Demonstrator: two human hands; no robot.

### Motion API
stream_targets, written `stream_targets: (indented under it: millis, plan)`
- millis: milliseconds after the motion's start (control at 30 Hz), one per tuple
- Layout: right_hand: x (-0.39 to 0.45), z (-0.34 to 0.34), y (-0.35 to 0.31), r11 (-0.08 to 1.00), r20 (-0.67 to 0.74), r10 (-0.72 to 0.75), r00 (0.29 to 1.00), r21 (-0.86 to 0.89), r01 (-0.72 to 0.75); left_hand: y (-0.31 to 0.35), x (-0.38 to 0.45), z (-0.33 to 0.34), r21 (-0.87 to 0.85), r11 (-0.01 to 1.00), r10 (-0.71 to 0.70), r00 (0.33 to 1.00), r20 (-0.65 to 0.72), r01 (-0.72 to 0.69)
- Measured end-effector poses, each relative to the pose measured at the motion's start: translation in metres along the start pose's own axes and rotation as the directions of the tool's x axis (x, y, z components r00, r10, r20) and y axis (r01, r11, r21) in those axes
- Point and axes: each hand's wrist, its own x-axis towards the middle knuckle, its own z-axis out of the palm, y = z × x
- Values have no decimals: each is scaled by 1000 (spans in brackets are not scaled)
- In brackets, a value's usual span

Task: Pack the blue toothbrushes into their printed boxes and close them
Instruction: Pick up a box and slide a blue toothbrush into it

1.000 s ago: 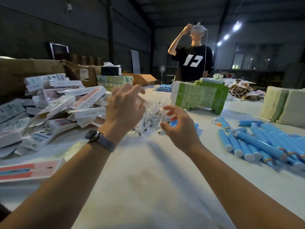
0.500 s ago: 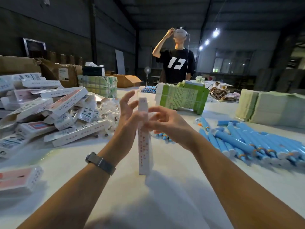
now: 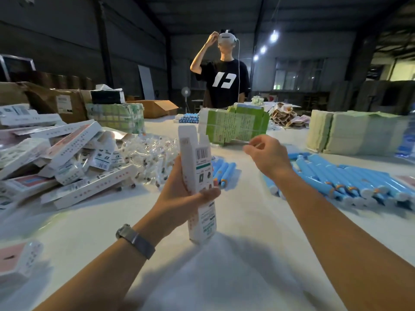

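i note a dim hall with the ceiling and walls almost black. light comes from three bare lamps (image 3: pixel 262 49) high right of the standing person (image 3: pixel 224 81), each flared into a soft halo, plus pale windows (image 3: pixel 298 74) further right. the white table (image 3: pixel 247 221) is the brightest surface and shows mild glare ahead of the printed box (image 3: pixel 198 176). broad soft shadows of the arms fall on the table below that box. wide-angle bending curves the edges; the boxes (image 3: pixel 20 259) at far left and the blue toothbrushes (image 3: pixel 350 180) at far right are smeared. the centre is fairly sharp.
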Motion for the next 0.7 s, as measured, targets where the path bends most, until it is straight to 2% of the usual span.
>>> stream_targets:
  millis: [33, 67, 133, 233, 300, 367, 433, 500, 600, 633, 700]
  plan:
    - [4, -8, 18, 970, -107, 46, 993, -233, -70, 1, -1, 1, 1, 1000, -6, 1000, -9, 6]
    - [6, -16, 36, 902, -136, 90, 987, -409, -139, 1, -1, 2, 4, 1000, -7, 1000, -15, 7]
    - [6, -28, 69, 757, -112, 219, 969, -607, -241, 2, -1, 3, 25, 1000, 7, 1000, -19, -6]
    - [3, -35, 98, 608, -91, 371, 924, -728, -316, 3, 0, 4, 54, 998, 26, 1000, 1, -26]
    - [2, -36, 102, 602, -123, 346, 930, -732, -320, 3, 0, 4, 72, 997, 31, 1000, 3, -32]
    - [2, -36, 101, 650, -148, 278, 949, -699, -299, 3, 1, 4, 88, 996, 35, 999, -6, -34]
    - [2, -33, 93, 756, -147, 217, 965, -600, -262, 3, 1, 4, 101, 994, 34, 999, -32, -31]
    - [4, -31, 74, 877, -142, 171, 975, -429, -216, 4, 2, 3, 117, 993, 21, 998, -66, -13]
    - [9, -29, 35, 995, -119, 71, 990, -56, -78, 2, 2, 1, 106, 994, -17, 996, -92, 27]
    - [9, -27, 23, 992, -105, 54, 993, 116, -42, 2, 2, 0, 81, 996, -32, 994, -101, 40]
    - [7, -20, 2, 884, -2, 79, 997, 462, -69, 2, 1, -1, 1, 997, -80, 988, -129, 81]
